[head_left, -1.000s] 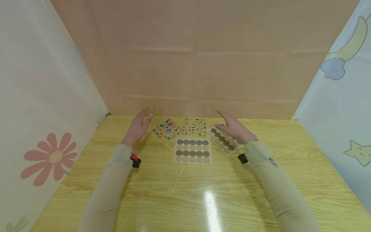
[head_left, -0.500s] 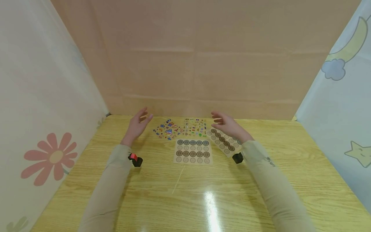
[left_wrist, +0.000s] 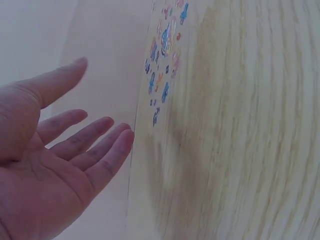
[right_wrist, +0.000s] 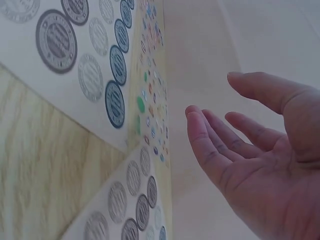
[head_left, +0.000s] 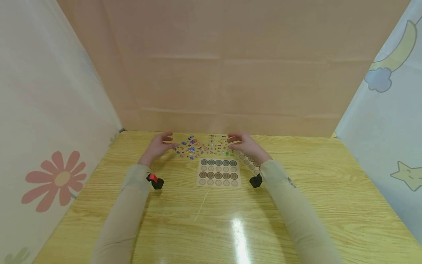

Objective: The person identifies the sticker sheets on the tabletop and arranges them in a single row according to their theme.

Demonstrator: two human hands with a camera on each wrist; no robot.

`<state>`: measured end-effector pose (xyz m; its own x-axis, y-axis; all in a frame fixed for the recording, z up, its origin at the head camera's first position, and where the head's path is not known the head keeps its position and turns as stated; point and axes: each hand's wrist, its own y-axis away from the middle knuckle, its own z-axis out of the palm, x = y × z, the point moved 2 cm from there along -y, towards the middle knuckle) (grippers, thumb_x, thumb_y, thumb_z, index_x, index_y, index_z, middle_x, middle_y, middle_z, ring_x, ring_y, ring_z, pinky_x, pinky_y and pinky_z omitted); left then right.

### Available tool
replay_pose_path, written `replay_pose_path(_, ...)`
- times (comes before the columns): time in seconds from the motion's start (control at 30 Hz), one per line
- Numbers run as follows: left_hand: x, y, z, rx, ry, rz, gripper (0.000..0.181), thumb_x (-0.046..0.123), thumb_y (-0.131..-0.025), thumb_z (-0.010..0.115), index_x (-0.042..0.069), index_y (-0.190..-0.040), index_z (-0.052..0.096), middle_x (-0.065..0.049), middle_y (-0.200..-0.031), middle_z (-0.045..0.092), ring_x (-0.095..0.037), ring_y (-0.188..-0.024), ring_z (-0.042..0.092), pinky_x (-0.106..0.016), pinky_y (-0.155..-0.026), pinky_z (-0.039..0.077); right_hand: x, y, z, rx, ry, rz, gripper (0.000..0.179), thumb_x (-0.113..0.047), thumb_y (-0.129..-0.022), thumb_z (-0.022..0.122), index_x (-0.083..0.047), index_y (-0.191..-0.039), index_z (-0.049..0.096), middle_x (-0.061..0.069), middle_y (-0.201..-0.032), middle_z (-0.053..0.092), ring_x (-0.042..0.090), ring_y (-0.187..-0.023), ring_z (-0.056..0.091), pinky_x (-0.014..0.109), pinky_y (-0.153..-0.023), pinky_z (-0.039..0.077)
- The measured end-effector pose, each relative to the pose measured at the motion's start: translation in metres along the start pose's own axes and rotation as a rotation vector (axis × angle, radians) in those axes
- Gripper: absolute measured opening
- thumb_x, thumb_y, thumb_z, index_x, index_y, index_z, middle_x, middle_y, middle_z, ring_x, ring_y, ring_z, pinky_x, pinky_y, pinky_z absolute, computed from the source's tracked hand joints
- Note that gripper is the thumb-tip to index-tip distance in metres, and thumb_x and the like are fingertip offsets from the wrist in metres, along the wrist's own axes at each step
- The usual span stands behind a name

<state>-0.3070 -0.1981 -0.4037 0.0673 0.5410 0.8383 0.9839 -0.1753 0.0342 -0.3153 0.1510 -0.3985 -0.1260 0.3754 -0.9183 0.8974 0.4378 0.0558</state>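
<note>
My left hand hovers at the left end of a sticker sheet with small blue, red and yellow figures. Its fingers are relaxed, and nothing lies in the palm in the left wrist view. Over the right part of a second clear sheet with tiny colourful stickers is my right hand, loosely bent and holding nothing. Below these lies a sheet of round stamp-like stickers, dark and pale rows alternating. Another round-sticker sheet sits tilted under the right forearm, partly hidden.
The sheets lie on a wood-grain table that meets a tan backdrop at its far edge. Printed curtains hang at both sides. Black wrist cameras are strapped to both wrists.
My right hand has moved left, from over the tilted round-sticker sheet to over the small-sticker sheet. The left hand has shifted slightly right, its fingers now pointing more inward. The sheets stay put.
</note>
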Motion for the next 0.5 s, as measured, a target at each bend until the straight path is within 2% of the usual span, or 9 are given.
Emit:
replay_pose_path(0.1,-0.003,0.000,0.002,-0.016,0.009,-0.030,0.068,0.024,-0.092,0.066,0.002,-0.147,0.031,-0.024,-0.142,0.041,-0.039,-0.127,0.041,-0.054,-0.100,0.041,0.002,-0.003,0.007,-0.016,-0.060,0.013,0.053,-0.004,-0.094,0.058,0.002,-0.143,0.037,0.027,-0.135,0.046,0.037,-0.117,0.052,0.053,-0.099,0.043)
replay_pose_path(0.27,-0.007,-0.001,0.003,-0.023,0.038,-0.074,0.069,0.022,-0.091,0.068,0.002,-0.147,0.033,-0.024,-0.141,0.042,-0.039,-0.125,0.044,-0.052,-0.099,0.043,-0.002,-0.006,0.017,-0.025,-0.084,0.037,0.050,-0.006,-0.095,0.058,0.000,-0.141,0.040,0.026,-0.134,0.047,0.036,-0.116,0.053,0.051,-0.098,0.045)
replay_pose_path(0.5,-0.012,-0.002,0.002,0.005,0.047,-0.105,0.069,0.018,-0.089,0.071,0.001,-0.145,0.034,-0.024,-0.138,0.045,-0.039,-0.123,0.045,-0.051,-0.099,0.043,-0.005,-0.013,0.029,-0.042,-0.155,0.052,0.053,-0.006,-0.095,0.059,0.004,-0.142,0.038,0.027,-0.135,0.047,0.041,-0.116,0.053,0.054,-0.097,0.044)
